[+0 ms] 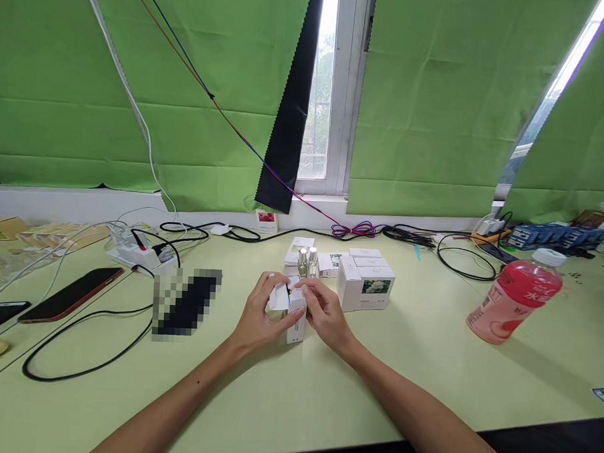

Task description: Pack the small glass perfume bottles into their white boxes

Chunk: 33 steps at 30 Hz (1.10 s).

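A small white box (295,330) stands upright on the pale green table with its top flaps open. My left hand (264,310) is wrapped round its left side and front, thumb across the front. At the box's top right, my right hand (324,312) has its thumb and fingertips pinched together at the upper edge. Just behind the box are two slim glass bottles (313,262) with silvery caps. Closed white boxes (367,286) with a flower picture sit to the right of my hands. The inside of the open box is mostly hidden by my fingers.
A pink drink bottle (516,299) stands on the right. On the left lie a phone (72,295), a power strip (143,253) and looped black cable (82,379). More cables run along the back edge below green curtains (437,112). Blue packs (556,236) sit at the far right.
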Each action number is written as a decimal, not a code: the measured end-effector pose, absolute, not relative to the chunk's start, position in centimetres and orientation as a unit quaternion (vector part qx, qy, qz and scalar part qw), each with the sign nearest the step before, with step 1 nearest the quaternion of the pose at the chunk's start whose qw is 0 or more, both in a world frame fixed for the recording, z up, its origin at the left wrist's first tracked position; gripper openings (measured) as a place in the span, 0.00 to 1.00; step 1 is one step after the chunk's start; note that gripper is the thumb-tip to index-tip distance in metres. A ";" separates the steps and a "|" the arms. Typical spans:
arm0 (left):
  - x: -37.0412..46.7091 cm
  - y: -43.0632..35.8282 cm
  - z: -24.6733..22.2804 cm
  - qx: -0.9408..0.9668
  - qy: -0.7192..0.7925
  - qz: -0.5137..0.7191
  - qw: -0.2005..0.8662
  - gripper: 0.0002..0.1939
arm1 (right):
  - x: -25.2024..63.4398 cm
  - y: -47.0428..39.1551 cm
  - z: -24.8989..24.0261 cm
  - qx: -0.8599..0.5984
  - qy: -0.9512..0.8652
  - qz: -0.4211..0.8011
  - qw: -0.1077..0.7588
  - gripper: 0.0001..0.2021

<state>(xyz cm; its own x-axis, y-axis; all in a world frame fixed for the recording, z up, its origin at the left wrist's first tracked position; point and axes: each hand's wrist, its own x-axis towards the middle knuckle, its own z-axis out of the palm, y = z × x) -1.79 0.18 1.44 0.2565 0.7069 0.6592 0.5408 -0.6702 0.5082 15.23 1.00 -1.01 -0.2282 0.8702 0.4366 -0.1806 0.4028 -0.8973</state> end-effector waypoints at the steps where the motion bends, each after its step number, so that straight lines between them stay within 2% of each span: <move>1: -1.8 0.2 1.4 0.788 0.395 0.464 0.088 0.18 | 15.2 1.0 -1.0 -0.277 -0.626 0.471 0.556 0.17; 33: -2.1 0.4 1.9 0.792 0.394 0.459 0.076 0.16 | 15.1 -0.1 0.7 -0.237 -0.589 0.510 0.580 0.18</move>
